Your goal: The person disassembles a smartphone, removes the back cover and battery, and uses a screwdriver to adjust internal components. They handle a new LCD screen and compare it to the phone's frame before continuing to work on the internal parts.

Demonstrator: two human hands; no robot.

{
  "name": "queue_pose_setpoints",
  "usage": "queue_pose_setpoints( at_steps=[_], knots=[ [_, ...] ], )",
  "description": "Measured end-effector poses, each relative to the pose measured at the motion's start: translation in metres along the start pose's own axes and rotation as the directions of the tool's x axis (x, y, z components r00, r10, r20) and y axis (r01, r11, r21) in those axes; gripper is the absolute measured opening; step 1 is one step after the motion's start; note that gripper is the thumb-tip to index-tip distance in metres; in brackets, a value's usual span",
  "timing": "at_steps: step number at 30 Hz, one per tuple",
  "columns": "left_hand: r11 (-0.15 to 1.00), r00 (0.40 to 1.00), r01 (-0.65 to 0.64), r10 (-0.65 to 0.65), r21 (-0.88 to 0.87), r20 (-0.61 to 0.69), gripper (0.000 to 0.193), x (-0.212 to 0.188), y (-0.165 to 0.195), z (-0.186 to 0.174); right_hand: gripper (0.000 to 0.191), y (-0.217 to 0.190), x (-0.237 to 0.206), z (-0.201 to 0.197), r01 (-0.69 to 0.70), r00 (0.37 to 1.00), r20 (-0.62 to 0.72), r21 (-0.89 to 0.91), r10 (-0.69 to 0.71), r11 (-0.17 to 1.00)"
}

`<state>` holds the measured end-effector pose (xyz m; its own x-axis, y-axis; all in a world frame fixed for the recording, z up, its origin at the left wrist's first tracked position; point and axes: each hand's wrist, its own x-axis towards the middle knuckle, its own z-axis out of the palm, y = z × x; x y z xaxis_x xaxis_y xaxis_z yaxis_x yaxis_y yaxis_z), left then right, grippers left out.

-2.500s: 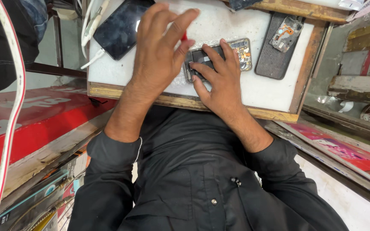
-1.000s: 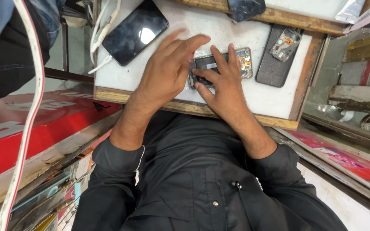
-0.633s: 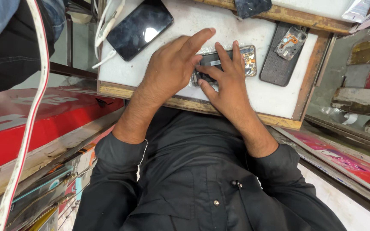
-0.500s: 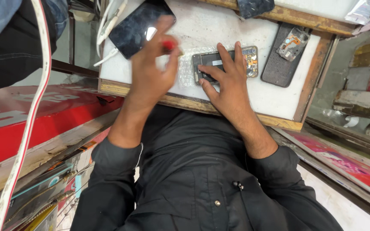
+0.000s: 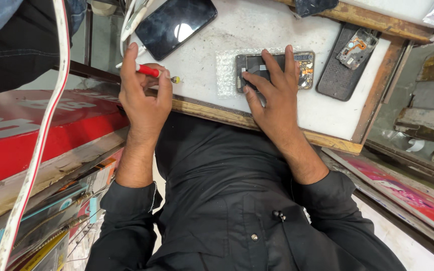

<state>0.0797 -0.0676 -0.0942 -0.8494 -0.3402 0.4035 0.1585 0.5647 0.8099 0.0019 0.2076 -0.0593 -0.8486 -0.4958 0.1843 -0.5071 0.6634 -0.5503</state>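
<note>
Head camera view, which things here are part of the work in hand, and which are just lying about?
In hand:
left hand holding the red-handled screwdriver
right hand pressing on the opened phone
bubble wrap under that phone

Lying about:
black phone, screen up
dark back cover
white cable

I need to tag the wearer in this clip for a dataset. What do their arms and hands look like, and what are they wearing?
Both arms wear a black long-sleeved shirt with the cuffs pushed up toward the elbows, leaving the forearms bare. The left hand and right hand are bare: no gloves, rings, watch or wristband show. The black shirt has small dark buttons down the front.
</note>
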Motion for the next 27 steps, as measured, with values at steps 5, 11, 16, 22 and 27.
queue_pose_setpoints(
  at_steps=[5, 11, 16, 22, 27],
  knots=[
    [0.999, 1.000, 0.020, -0.020, -0.044, -0.007, 0.068, -0.001, -0.003, 0.001, 0.021, 0.008, -0.009, 0.000, 0.045, 0.998, -0.039, 0.038, -0.044, 0.998],
    [0.995, 0.998, 0.065, -0.066, -0.073, -0.003, 0.068, -0.004, -0.003, 0.003, 0.023, 0.013, -0.014, -0.005, 0.071, 0.997, 0.009, 0.033, -0.071, 0.997],
    [0.981, 0.994, 0.107, -0.111, -0.159, -0.014, 0.071, -0.005, -0.001, 0.006, 0.026, 0.011, -0.013, -0.004, 0.062, 0.998, 0.016, 0.034, -0.063, 0.997],
    [0.898, 0.965, 0.262, -0.246, -0.353, 0.090, 0.073, -0.011, 0.024, 0.028, 0.030, 0.012, -0.013, -0.003, 0.079, 0.997, 0.017, 0.014, -0.079, 0.997],
    [0.882, 0.944, 0.322, -0.272, -0.344, 0.185, 0.081, -0.010, 0.040, 0.070, 0.032, 0.012, -0.013, -0.004, 0.057, 0.998, 0.034, 0.033, -0.059, 0.998]
  ],
)
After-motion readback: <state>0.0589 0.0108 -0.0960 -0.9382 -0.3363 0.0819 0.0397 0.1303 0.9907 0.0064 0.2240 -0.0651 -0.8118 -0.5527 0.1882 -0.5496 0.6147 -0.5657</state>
